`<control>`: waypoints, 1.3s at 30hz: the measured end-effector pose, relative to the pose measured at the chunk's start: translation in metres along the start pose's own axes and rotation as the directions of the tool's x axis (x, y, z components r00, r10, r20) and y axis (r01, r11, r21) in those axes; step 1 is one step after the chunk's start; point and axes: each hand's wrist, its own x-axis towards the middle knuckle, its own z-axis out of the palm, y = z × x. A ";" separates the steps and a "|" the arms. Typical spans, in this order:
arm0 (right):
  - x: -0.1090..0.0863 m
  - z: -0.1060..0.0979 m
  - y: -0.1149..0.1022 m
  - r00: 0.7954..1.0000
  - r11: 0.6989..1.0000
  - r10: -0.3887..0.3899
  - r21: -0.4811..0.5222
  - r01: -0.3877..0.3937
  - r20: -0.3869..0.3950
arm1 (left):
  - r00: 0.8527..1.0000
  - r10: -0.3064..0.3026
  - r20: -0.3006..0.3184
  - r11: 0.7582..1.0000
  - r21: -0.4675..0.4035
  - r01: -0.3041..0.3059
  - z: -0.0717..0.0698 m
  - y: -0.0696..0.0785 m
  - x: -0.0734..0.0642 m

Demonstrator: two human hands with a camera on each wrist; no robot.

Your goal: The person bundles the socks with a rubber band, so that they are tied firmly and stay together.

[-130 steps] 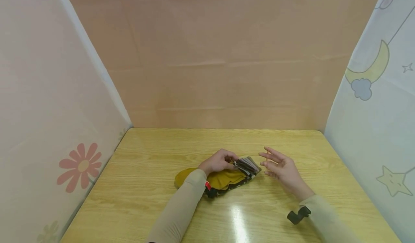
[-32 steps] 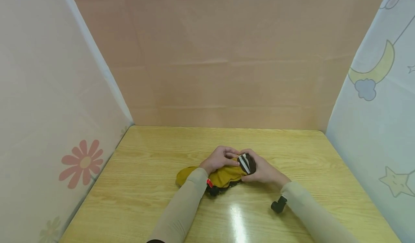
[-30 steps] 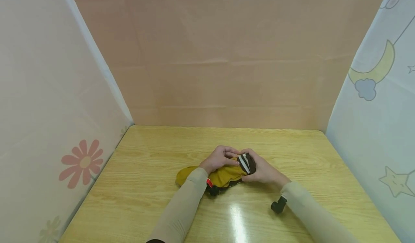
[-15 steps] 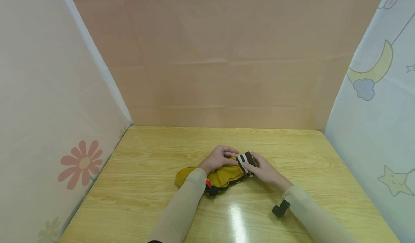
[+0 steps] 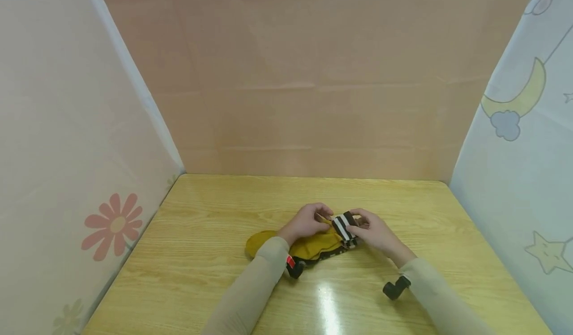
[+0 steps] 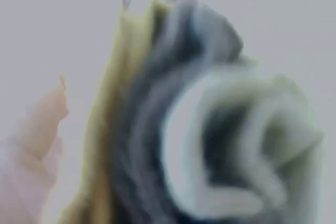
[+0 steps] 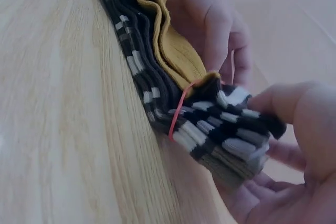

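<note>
A bundle of stacked socks (image 5: 313, 245), mustard yellow on top and dark patterned underneath, lies on the table. Its black-and-white striped cuffs (image 5: 343, 227) point right. A thin red rubber band (image 7: 180, 108) circles the stack just below the cuff ends, as the right wrist view shows. My left hand (image 5: 306, 221) holds the yellow part beside the cuffs, thumb in front and fingers behind. With thumb and fingers, my right hand (image 5: 377, 231) pinches the cuff end. Close up and blurred, the left wrist view shows the folded sock layers (image 6: 147, 129).
The wooden table (image 5: 215, 201) stands between a pinkish back wall (image 5: 286, 101) and two pale side walls with printed flower, moon and star pictures. A black wrist camera (image 5: 396, 288) hangs under the right sleeve, low over the tabletop.
Over four seconds ago my right hand stood apart with the band stretched on its fingers; now the band circles the socks. Since then it cupped the cuffs, then shifted to pinching their end.
</note>
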 end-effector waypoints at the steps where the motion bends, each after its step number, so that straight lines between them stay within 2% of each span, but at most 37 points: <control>1: 0.000 0.000 0.001 1.000 1.000 0.011 -0.013 -0.011 -0.010 | 0.999 0.002 -0.035 0.998 0.059 0.000 0.001 0.005 -0.002; 3: 0.000 -0.001 0.001 1.000 0.999 0.023 -0.026 -0.024 -0.018 | 0.994 0.026 -0.103 0.988 0.156 -0.009 0.004 0.019 -0.007; 5: 0.001 -0.002 0.002 0.999 0.999 0.028 -0.036 -0.029 -0.024 | 0.988 0.074 -0.133 0.978 0.202 -0.046 0.007 0.033 -0.013; 8: 0.004 -0.003 0.000 0.999 0.998 0.015 -0.066 -0.017 -0.032 | 0.993 0.091 -0.079 0.988 0.129 -0.081 0.011 0.052 -0.020; 11: 0.004 -0.003 -0.002 0.999 0.995 0.001 -0.097 -0.005 -0.041 | 1.000 0.023 -0.007 1.000 0.021 -0.023 0.019 0.060 -0.024; 15: 0.003 -0.003 -0.004 0.998 0.991 -0.003 -0.135 -0.006 -0.062 | 0.998 -0.059 0.001 0.998 -0.029 0.059 0.028 0.059 -0.025; 19: 0.000 -0.003 -0.004 0.997 0.989 0.004 -0.147 -0.015 -0.076 | 0.997 -0.082 -0.007 0.994 -0.070 0.081 0.031 0.058 -0.024; 26: -0.004 -0.002 -0.009 0.995 0.998 -0.006 -0.059 0.000 -0.096 | 0.994 -0.109 0.015 0.987 -0.118 0.110 0.031 0.057 -0.024; 33: -0.007 -0.001 -0.016 0.989 1.000 -0.020 0.009 0.022 -0.146 | 0.981 -0.190 -0.032 0.969 -0.165 0.183 0.029 0.054 -0.023; 39: -0.007 0.001 -0.020 0.986 0.990 -0.021 0.135 0.044 -0.168 | 0.974 -0.213 -0.069 0.937 -0.296 0.184 0.022 0.054 -0.020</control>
